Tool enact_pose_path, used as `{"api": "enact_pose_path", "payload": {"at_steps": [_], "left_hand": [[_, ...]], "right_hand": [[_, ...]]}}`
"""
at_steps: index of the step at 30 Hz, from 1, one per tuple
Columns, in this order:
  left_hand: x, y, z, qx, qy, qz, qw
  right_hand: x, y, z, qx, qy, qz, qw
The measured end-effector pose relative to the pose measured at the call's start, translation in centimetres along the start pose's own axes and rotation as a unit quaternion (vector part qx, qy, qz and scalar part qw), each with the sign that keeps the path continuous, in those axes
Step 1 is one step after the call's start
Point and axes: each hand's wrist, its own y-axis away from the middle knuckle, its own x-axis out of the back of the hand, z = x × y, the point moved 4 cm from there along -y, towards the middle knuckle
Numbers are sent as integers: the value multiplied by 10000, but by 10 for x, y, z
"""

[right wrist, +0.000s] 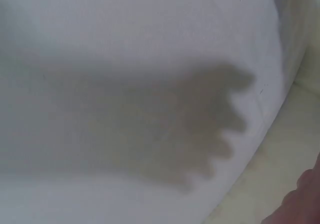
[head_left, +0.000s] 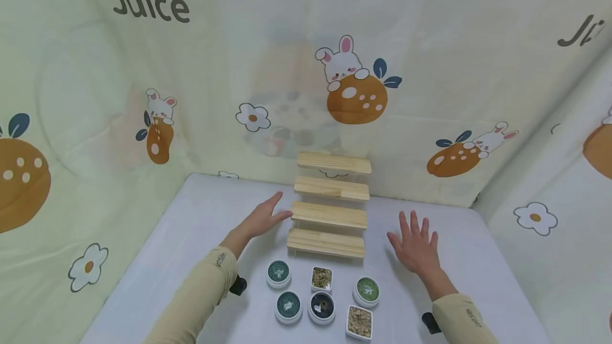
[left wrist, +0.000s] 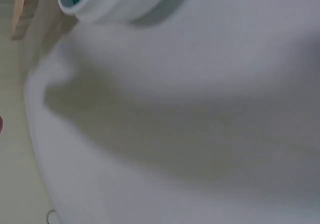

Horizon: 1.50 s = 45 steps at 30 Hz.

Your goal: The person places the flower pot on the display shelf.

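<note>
A stepped wooden rack (head_left: pixel 330 214) with several light slats stands at the back of the white table. Beside its left edge my left hand (head_left: pixel 262 218) is held out with straight fingers, the thumb tip close to a slat. To the rack's right my right hand (head_left: pixel 417 246) is spread over the table, holding nothing. In front of the rack are round white jars with dark teal contents (head_left: pixel 279 272), (head_left: pixel 289 306) one jar with dark contents (head_left: pixel 322 307) and one with green (head_left: pixel 367 290). Two square white dishes, one greenish-brown (head_left: pixel 322 278), one tan (head_left: pixel 359 323), sit among them.
Pale printed cloth (head_left: pixel 268 68) hangs behind and on both sides of the table (head_left: pixel 201 211). In the left wrist view a white jar (left wrist: pixel 125 1) sits at the top edge. Shadows of the arms fall across the tabletop (right wrist: pixel 150 24) in both wrist views.
</note>
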Motion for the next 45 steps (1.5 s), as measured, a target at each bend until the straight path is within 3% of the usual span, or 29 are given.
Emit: {"api": "enact_pose_path", "payload": {"at_steps": [5, 9, 17, 21, 27, 33, 40, 45], "left_hand": [[-12, -8, 19, -330, 30, -191, 9993], [-19, -11, 25, -483, 74, -322, 9983], [-23, -14, 25, -506, -36, -148, 9986], [-22, -14, 24, -400, -33, -138, 9991], [-23, -15, 23, -227, -21, -119, 9997], [-22, -15, 24, -217, -11, -64, 9997], [-21, -14, 24, -225, 86, -81, 9997], [-22, -14, 22, -259, 154, -89, 9995]], "right_hand": [[-6, 4, -4, 118, -205, -91, 9997], [-11, 12, -8, 241, -264, -194, 9992], [-16, 24, -17, 600, -306, -133, 9976], [-23, 31, -21, 824, -678, -148, 9942], [-34, 46, -27, 938, -1543, -537, 9821], [-34, 66, -30, 1059, -2037, -566, 9716], [-39, 81, -32, 1391, -2662, -932, 9493], [-47, 85, -31, 1818, -3050, -916, 9303]]}}
